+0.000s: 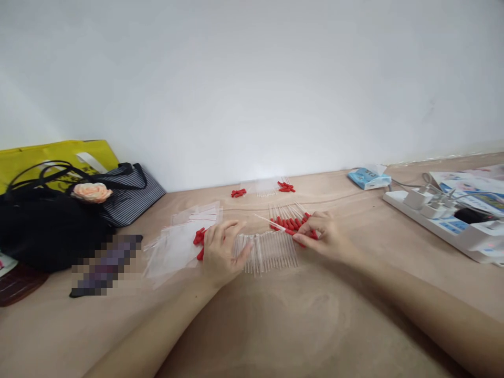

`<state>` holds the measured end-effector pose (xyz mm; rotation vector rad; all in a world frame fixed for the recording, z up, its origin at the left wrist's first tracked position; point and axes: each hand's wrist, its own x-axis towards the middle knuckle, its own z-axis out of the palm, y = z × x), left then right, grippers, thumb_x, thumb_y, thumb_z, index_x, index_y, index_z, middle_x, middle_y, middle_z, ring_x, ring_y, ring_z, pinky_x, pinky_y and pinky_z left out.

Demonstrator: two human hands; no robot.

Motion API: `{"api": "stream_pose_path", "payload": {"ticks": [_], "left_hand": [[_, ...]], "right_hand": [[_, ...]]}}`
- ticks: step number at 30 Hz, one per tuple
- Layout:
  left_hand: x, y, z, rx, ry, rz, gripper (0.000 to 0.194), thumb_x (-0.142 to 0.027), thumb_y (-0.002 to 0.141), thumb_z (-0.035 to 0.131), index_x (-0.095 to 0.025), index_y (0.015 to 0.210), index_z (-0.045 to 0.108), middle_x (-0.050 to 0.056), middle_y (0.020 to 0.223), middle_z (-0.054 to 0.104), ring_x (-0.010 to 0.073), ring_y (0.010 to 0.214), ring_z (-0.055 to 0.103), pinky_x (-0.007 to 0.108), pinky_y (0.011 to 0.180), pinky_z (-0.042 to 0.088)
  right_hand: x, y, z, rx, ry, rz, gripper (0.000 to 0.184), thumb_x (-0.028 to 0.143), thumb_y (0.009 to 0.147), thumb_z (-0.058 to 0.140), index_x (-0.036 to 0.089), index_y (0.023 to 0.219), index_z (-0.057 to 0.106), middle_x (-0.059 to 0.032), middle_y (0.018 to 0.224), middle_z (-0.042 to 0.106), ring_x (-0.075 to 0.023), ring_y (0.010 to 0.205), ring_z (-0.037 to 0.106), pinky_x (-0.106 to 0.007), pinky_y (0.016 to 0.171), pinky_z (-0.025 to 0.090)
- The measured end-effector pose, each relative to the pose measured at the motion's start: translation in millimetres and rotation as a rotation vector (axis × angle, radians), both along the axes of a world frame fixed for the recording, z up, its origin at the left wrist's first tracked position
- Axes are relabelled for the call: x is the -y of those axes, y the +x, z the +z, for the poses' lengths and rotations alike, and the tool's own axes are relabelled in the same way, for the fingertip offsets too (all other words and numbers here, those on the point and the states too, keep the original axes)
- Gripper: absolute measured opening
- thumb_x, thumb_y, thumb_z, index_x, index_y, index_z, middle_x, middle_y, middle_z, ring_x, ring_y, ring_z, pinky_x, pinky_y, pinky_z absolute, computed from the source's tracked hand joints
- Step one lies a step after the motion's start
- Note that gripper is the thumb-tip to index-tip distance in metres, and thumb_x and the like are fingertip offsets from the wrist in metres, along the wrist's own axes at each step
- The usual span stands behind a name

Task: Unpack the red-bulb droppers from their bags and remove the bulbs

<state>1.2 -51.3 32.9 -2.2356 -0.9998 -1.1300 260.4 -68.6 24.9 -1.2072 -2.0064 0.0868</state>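
Observation:
My right hand (318, 233) pinches a thin clear stick with a red end (289, 231), its clear part pointing up and left. Beyond that hand lies a row of similar red-ended clear sticks (280, 222). My left hand (223, 248) hovers over or rests at the left end of a row of thin clear tubes (275, 249), fingers apart and nothing visible in them. Red caps (199, 236) show beside that hand, partly hidden by it. Under them are flat clear zip bags (173, 254).
Near the wall sit two red piles (238, 193) with a clear bag (265, 187) between. At left are a black bag (51, 231), a striped bag (132, 197) and a yellow bag (59, 152). A tissue pack (368, 178) and a power strip (444, 226) stand right.

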Motion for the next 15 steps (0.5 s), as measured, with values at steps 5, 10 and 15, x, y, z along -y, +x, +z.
{"api": "stream_pose_path", "payload": {"ticks": [5,10,15], "left_hand": [[16.3,15.4,-0.4,-0.274,0.165,-0.057,0.019,-0.027,0.079,0.054,-0.022,0.097,0.060,0.004,0.098,0.065,0.0209,0.096,0.056,0.047,0.098,0.027],[15.6,20.9,-9.1,-0.329,0.087,-0.163,0.014,-0.023,0.083,0.049,-0.021,0.088,0.062,0.001,0.093,0.067,0.0188,0.096,0.058,0.052,0.104,0.016],[14.7,22.8,-17.1,-0.222,0.027,-0.249,0.015,-0.019,0.084,0.047,-0.019,0.085,0.063,-0.001,0.086,0.069,0.0170,0.093,0.061,0.051,0.106,0.014]], "right_hand": [[14.0,-21.0,-17.1,0.118,0.258,0.110,0.020,0.033,0.079,0.054,0.019,0.067,0.060,0.0009,0.058,0.057,-0.0120,0.062,0.046,-0.030,0.068,0.027],[18.5,-28.9,-22.7,0.163,0.366,0.128,0.019,0.030,0.080,0.052,0.019,0.068,0.060,0.0015,0.056,0.054,-0.0118,0.062,0.044,-0.030,0.068,0.028],[20.7,-32.8,-23.0,0.173,0.449,0.057,0.015,0.029,0.079,0.054,0.019,0.073,0.061,0.0004,0.062,0.059,-0.0128,0.067,0.048,-0.031,0.070,0.029]]}}
